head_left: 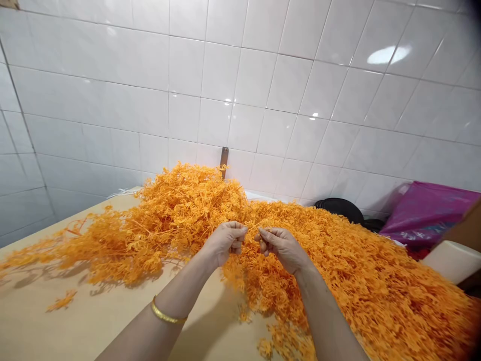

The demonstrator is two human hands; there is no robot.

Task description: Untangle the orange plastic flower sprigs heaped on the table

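Observation:
My left hand [227,241] and my right hand [281,245] are raised over the middle of the table, a short gap between them. Both have thumb and forefinger pinched together. Whatever lies in the pinches is too small to make out against the orange foliage behind. On the left, a loose heap of feathery orange sprigs [188,200] is piled up with its stems spreading leftwards. A larger mound of short orange leafy pieces [368,271] covers the right side, passing behind and beneath my right forearm. A gold bangle [167,316] circles my left wrist.
The pale wooden table [124,321] stands against a white tiled wall [188,65]. A single small orange sprig [62,300] lies at the left. Behind the right mound are a round black object [340,208], a purple plastic bag [428,210] and a white roll-like object [454,260].

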